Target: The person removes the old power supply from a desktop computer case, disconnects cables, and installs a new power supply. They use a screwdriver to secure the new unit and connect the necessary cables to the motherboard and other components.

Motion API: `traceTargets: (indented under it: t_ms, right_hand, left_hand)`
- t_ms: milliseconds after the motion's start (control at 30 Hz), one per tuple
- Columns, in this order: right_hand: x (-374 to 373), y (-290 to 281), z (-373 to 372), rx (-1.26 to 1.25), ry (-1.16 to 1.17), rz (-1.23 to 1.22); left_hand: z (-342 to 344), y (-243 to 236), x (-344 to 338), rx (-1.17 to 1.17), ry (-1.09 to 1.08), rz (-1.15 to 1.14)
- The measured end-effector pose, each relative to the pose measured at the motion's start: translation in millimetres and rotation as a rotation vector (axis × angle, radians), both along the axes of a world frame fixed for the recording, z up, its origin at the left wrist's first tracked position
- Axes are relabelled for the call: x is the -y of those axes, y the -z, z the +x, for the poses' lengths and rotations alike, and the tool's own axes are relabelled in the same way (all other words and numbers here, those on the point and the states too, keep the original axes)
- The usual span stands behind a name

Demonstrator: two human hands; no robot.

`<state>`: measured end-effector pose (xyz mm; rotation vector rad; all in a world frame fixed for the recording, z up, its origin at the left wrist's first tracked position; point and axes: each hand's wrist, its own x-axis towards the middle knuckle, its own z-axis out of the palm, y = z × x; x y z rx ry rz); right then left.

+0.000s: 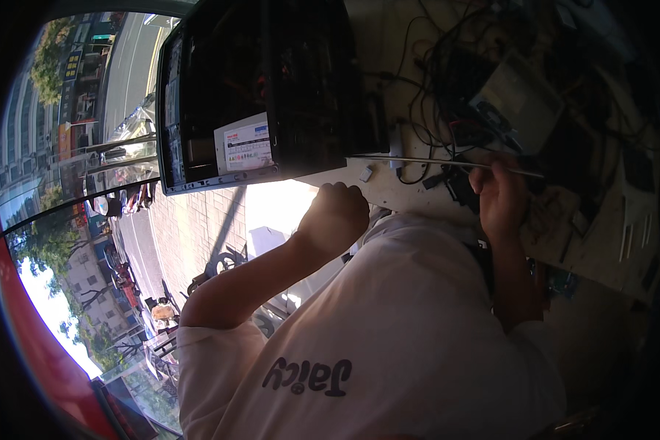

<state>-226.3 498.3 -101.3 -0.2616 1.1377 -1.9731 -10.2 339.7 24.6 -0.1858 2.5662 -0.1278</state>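
Person wears a loose white short-sleeved T-shirt, sleeve hem ending above the left elbow; both forearms bare below it. Dark lettering runs across the fabric below the left hand. A dark strap, possibly a lanyard, lies beneath the right hand.

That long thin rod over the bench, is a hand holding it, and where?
Yes. The right hand grips the thin metal rod near its right end; most of it sticks out leftward. The left hand is a closed fist; nothing visible in it.
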Motion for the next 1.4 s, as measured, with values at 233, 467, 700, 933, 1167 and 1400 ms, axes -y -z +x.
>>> traceTargets:
  t_ms: [233,467,700,933,1167,1400]
  right_hand:
    - [4,-4,6,0.06,-0.019,-0.006]
    - [5,-10,6,0.04,-0.006,-0.026]
    - [7,-12,2,0.024,-0.027,0.029]
    - [21,-31,-8,0.003,-0.145,-0.029]
    - [35,-23,-27,-0.004,-0.298,-0.075]
    - [37,-29,-20,-0.065,-0.178,0.013]
  left_hand:
    - [28,31,-11,-0.09,-0.251,0.168]
    - [39,33,-6,-0.159,-0.257,0.158]
    - [43,37,-6,-0.256,-0.255,0.151]
    - [40,32,-5,-0.27,-0.269,0.137]
    - [40,34,-6,-0.263,-0.262,0.124]
    - [43,32,-6,-0.278,-0.281,0.136]
